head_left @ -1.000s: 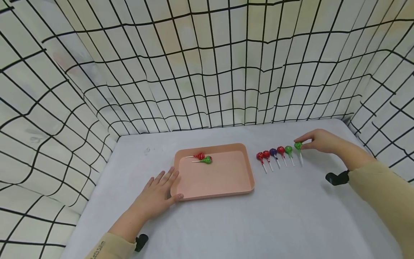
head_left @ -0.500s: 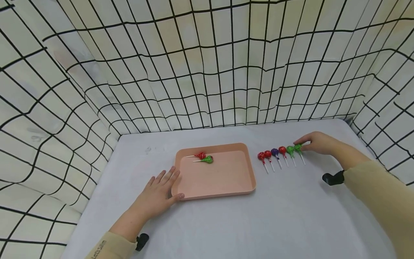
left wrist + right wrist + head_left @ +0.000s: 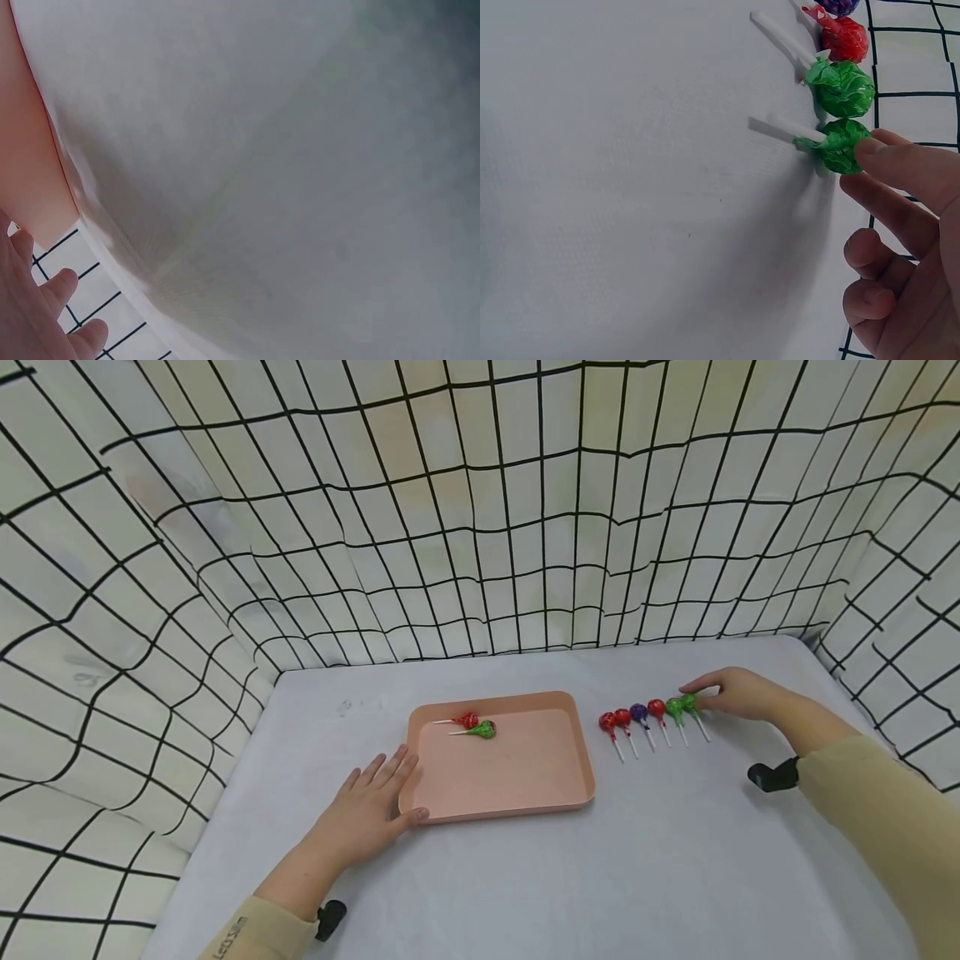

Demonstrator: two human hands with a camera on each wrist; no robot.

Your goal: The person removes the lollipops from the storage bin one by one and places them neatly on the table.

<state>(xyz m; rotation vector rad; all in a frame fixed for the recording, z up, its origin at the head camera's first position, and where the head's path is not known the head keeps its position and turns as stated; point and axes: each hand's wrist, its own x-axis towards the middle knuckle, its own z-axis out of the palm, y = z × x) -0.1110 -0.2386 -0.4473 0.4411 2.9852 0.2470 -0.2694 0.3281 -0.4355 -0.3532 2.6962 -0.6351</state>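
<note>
Beside the pink tray [image 3: 510,777], my left hand [image 3: 367,806] lies with fingers spread, touching its left rim. Inside the tray are a red lollipop [image 3: 468,720] and a green lollipop [image 3: 486,729]. To the right of the tray, several lollipops stand in a row with sticks toward me, among them a purple lollipop [image 3: 638,712]. My right hand [image 3: 742,693] pinches the wrapped head of the rightmost green lollipop [image 3: 844,142] between thumb and finger. That head touches the neighbouring green lollipop [image 3: 845,88]. The left wrist view shows mostly white cloth.
White cloth [image 3: 540,885] covers the table. A white wall with a black grid [image 3: 525,527] rises behind and on both sides. Black wrist devices [image 3: 772,775] sit by both sleeves.
My right hand has shifted the end green lollipop slightly left, closing the gap to the green one beside it. The left hand and tray keep their places.
</note>
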